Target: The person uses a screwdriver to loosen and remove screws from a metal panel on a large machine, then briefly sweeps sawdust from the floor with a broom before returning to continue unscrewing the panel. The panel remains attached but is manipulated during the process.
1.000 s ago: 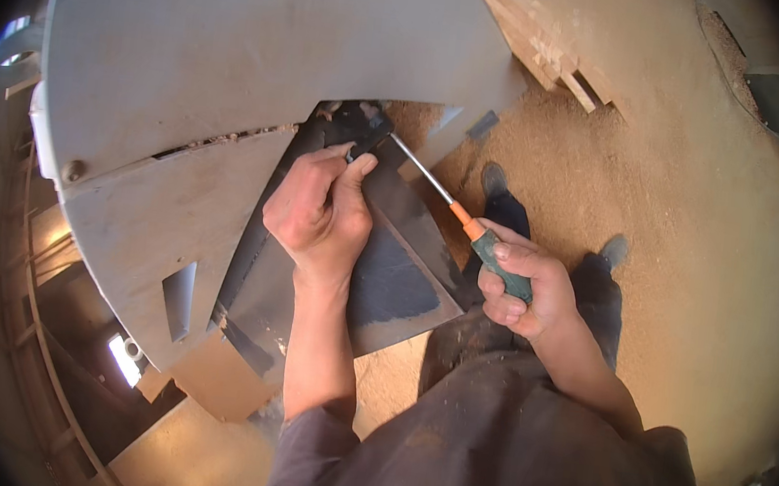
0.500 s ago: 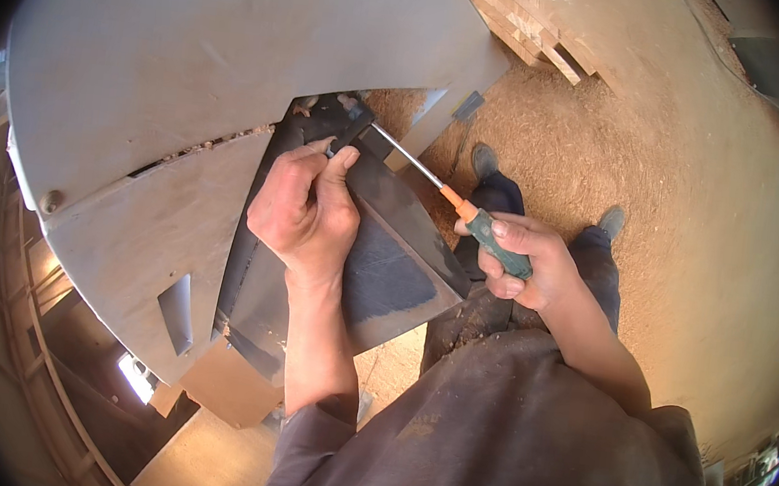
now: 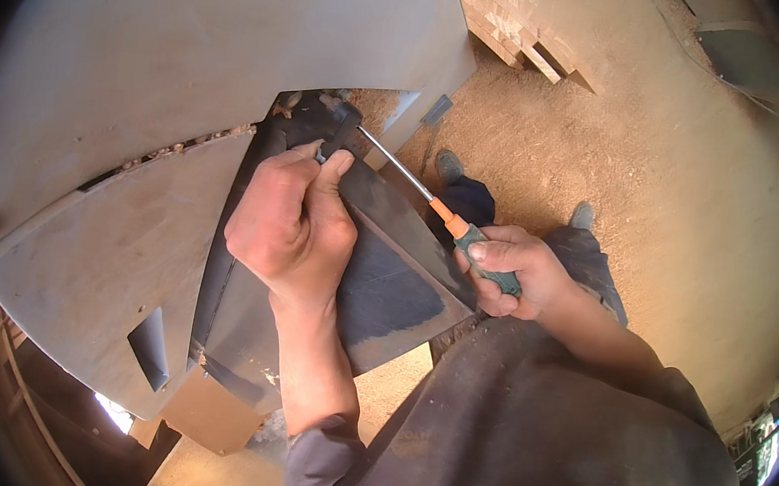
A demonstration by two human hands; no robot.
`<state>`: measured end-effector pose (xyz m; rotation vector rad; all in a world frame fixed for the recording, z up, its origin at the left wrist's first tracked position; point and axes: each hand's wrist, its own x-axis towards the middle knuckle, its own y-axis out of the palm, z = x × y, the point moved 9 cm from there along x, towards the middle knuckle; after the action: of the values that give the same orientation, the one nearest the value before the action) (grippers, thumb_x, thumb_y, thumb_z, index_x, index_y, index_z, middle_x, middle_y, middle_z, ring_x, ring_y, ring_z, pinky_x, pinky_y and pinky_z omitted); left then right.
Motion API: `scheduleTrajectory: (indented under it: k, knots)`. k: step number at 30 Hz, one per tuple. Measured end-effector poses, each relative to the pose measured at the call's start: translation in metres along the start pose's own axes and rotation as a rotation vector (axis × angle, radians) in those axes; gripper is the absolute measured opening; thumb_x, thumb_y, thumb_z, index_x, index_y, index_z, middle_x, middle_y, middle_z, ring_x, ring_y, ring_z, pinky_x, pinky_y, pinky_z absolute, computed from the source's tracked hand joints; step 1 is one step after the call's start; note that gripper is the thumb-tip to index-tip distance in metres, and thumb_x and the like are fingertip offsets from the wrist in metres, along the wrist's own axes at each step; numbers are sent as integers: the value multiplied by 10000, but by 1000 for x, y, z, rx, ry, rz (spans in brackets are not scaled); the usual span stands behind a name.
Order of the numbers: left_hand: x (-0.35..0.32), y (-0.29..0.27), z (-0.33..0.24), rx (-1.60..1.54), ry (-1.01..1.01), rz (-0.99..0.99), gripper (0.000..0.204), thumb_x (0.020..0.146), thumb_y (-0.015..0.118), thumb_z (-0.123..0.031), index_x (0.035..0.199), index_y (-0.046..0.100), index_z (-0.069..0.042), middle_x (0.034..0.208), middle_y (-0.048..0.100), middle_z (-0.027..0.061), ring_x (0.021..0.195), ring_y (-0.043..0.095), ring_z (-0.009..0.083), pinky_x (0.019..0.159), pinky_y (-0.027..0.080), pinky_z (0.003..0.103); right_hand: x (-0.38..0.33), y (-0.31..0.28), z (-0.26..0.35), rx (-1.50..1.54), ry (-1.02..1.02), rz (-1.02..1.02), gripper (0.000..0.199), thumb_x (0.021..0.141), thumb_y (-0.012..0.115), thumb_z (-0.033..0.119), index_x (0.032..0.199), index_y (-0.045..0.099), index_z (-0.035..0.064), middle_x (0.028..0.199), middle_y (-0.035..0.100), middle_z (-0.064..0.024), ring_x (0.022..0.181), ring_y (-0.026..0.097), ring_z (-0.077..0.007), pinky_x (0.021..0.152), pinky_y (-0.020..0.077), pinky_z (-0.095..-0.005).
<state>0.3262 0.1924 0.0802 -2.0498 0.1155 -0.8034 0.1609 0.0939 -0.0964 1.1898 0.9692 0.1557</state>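
My right hand [image 3: 530, 275] is wrapped round the handle of a screwdriver [image 3: 449, 217] with a green and orange grip. Its bright shaft slants up and left, and the tip meets a small dark block [image 3: 343, 128] in the opening of a grey metal machine housing [image 3: 192, 42]. Just below that block, my left hand [image 3: 295, 219] is closed in a pinch, thumb against the bent fingers. What it pinches is mostly hidden; only a small bit of metal shows by the fingertips. Under my left wrist slopes a dark metal chute [image 3: 395, 282].
A curved slot packed with chips [image 3: 166, 153] crosses the housing at left. Sawdust [image 3: 515, 133] covers the floor, with stacked wood strips [image 3: 499, 17] at the top. A brown board piece [image 3: 212, 409] sits below the housing. My shoes stand beyond the chute.
The view has shifted a little, so the housing sits farther left and lower. Both hands keep their holds; the screwdriver tip is still at the dark block, and its handle has turned slightly.
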Motion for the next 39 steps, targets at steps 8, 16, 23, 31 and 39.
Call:
scheduleTrajectory:
  k: [8, 16, 23, 31, 39]
  knots:
    - [4, 1, 2, -46, 21, -17, 222, 746, 838, 71, 775, 631, -2, 807, 733, 128, 612, 633, 205, 568, 498, 270, -24, -2, 58, -1337, -734, -614, 229, 875, 793, 182, 987, 656, 37, 748, 648, -110, 659, 654, -186, 588, 495, -376]
    - [1, -3, 7, -65, -71, 12, 233, 761, 859, 27, 762, 629, -12, 866, 763, 120, 637, 651, 165, 571, 489, 259, -29, -21, 24, 19, -524, -394, 222, 966, 669, 230, 1078, 661, 38, 762, 670, -129, 544, 579, -183, 489, 453, -325]
    - [-3, -1, 12, -82, -51, -35, 238, 784, 867, -21, 756, 630, -17, 858, 761, 109, 708, 684, 176, 621, 509, 274, -9, -18, -6, 333, -111, -15, 330, 1025, 575, 319, 1040, 669, 4, 717, 636, -90, 417, 388, -101, 382, 301, -286]
    - [-4, -1, 12, -108, -172, -26, 181, 808, 847, -7, 778, 669, 3, 854, 755, 93, 734, 663, 146, 686, 516, 267, -56, -1, 34, -743, -1150, -633, 346, 832, 817, 18, 1167, 735, -9, 863, 645, -47, 699, 603, -163, 653, 512, -317]
    - [-6, -1, 12, -130, -261, -45, 187, 797, 846, -3, 767, 662, 8, 849, 750, 101, 747, 675, 162, 701, 521, 282, 3, -27, -17, 347, -150, -98, 257, 1045, 536, 308, 1016, 621, 67, 830, 630, -117, 493, 477, -171, 459, 363, -337]
